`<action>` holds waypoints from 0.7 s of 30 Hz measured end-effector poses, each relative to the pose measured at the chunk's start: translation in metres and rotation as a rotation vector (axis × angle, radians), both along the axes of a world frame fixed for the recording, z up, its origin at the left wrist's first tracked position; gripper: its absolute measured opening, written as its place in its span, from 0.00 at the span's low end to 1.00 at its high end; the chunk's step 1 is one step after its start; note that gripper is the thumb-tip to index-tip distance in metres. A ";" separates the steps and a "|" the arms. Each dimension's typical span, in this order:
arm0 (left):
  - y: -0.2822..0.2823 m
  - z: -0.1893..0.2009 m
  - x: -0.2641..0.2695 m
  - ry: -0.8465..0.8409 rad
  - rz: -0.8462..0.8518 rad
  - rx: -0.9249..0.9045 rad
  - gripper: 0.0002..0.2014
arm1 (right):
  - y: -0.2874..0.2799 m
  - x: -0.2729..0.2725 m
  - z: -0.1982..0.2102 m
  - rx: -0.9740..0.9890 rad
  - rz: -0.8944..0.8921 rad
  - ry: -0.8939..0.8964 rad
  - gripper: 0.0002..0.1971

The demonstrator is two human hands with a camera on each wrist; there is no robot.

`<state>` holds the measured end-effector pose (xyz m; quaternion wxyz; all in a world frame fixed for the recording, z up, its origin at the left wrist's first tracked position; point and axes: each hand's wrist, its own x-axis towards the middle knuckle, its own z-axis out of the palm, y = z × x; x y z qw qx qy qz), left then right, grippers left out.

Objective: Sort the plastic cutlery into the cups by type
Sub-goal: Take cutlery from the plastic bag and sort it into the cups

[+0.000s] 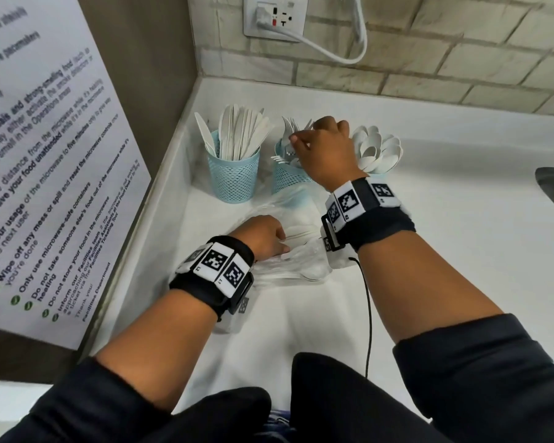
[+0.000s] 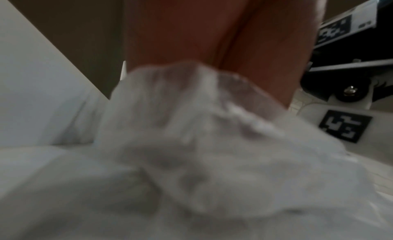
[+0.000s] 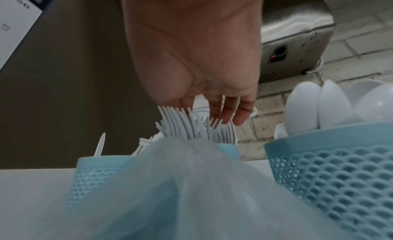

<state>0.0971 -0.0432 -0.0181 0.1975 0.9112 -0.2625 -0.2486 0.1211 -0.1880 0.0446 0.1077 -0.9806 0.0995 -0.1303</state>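
While the right hand (image 1: 325,148) lowers loosely spread fingers onto the forks (image 3: 191,126) in the middle cup (image 1: 288,177), a snagged tine could tip it; the left hand (image 1: 263,238) presses the plastic bag (image 1: 288,266).

Right hand (image 3: 191,47) hangs over the middle blue mesh cup (image 3: 95,173), fingertips (image 3: 240,116) down among the white forks (image 3: 180,126). Spoons (image 3: 302,106) fill the cup (image 3: 340,176) beside it, crinkly clear plastic (image 3: 180,193) up front.
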 end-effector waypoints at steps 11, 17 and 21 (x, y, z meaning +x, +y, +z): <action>-0.003 -0.005 0.000 -0.022 0.020 0.082 0.25 | -0.016 -0.024 0.033 0.117 -0.099 0.140 0.12; -0.004 -0.006 -0.001 -0.051 0.012 0.132 0.22 | -0.004 -0.043 0.010 0.021 0.005 0.644 0.21; -0.003 -0.006 -0.003 -0.051 -0.003 0.143 0.25 | 0.005 -0.058 -0.005 0.079 -0.001 0.716 0.19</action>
